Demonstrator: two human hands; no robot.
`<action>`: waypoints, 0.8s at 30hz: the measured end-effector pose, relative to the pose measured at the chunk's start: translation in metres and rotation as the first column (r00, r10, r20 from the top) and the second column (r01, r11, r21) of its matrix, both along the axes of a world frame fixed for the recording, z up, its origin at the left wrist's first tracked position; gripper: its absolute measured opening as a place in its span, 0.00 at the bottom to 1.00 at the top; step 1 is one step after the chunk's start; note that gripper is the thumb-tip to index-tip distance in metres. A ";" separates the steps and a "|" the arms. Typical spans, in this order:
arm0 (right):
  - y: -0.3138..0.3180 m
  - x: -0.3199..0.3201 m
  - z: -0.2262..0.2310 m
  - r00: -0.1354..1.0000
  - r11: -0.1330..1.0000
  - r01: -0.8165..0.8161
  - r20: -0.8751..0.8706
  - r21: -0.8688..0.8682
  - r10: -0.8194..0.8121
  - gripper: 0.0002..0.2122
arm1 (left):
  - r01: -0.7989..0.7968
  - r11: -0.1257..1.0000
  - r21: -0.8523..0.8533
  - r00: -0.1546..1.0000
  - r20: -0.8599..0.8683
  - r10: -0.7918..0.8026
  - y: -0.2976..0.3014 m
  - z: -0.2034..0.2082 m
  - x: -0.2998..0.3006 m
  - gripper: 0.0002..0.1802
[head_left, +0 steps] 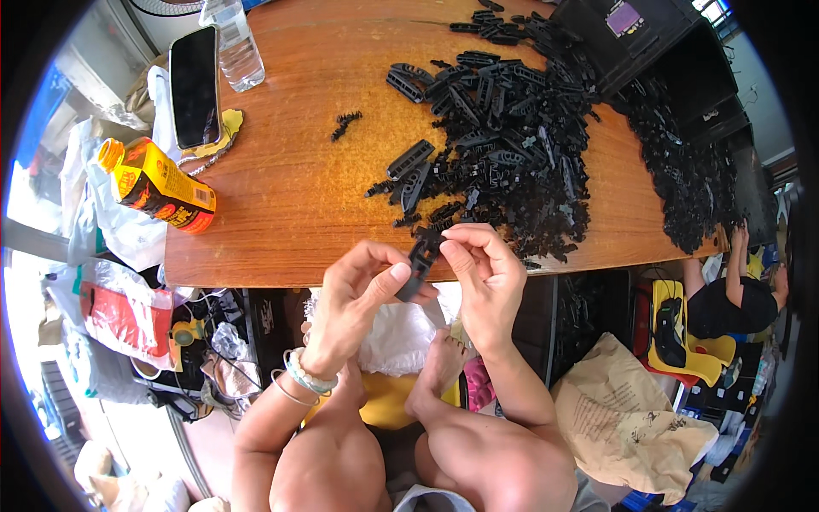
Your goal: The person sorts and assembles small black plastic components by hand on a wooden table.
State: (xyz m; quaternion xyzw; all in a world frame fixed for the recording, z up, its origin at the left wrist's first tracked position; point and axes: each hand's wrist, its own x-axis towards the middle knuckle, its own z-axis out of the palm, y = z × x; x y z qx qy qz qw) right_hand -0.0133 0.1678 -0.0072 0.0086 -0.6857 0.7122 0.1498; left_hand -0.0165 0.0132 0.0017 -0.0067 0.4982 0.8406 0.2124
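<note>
Two bare hands meet at the middle of the frame around one black plastic part (418,263), held just over the near edge of the wooden table (273,196). The left hand (363,283) grips its lower end between thumb and fingers; the right hand (488,275) pinches its upper end with thumb and forefinger. Whether it is one piece or two joined pieces, I cannot tell. Two bracelets (309,374) circle the left wrist.

Two dark heaps lie beyond. One heap of black plastic parts (503,128), mixing long slotted pieces and small ones, spreads from the upper centre toward the right; its pieces overlap too much to count. A second heap (682,183), of small black pieces, runs down the right side of the table beside at least one black crate (648,43) in the upper right. One small cluster of black bits (345,125) sits apart, left of the large heap.

At the upper left are one phone (194,90) with a dark screen, one clear bottle (239,53) just beside it, and one orange-capped bottle (166,188) with a yellow, black and orange wrapper below them. One brown paper bag (631,418) stands at the lower right, and one co-worker (734,299) shows at the right edge near one yellow chair (670,328).
</note>
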 end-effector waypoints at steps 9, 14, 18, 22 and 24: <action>0.002 0.009 0.003 0.976 0.970 -0.189 0.077 -0.150 0.202 0.03 | 0.041 0.977 -0.209 0.995 -0.081 -0.059 0.003 -0.005 -0.001 0.19; 0.003 0.010 -0.007 0.988 0.978 -0.050 -0.132 0.203 0.078 0.04 | -0.015 0.974 -0.224 0.996 -0.091 -0.005 0.002 -0.003 0.002 0.18; 0.003 0.012 -0.007 0.986 0.936 0.055 -0.164 0.348 0.003 0.03 | -0.037 0.980 -0.198 0.998 -0.059 0.026 0.004 0.000 0.004 0.17; 0.010 0.013 -0.011 0.974 0.885 0.063 -0.222 0.461 0.046 0.07 | -0.061 0.978 -0.199 0.995 -0.094 0.043 0.002 -0.006 0.005 0.16; 0.011 0.009 -0.006 0.968 0.887 -0.030 -0.208 0.461 0.141 0.10 | -0.075 0.951 -0.299 0.988 -0.152 0.030 -0.004 -0.009 0.004 0.13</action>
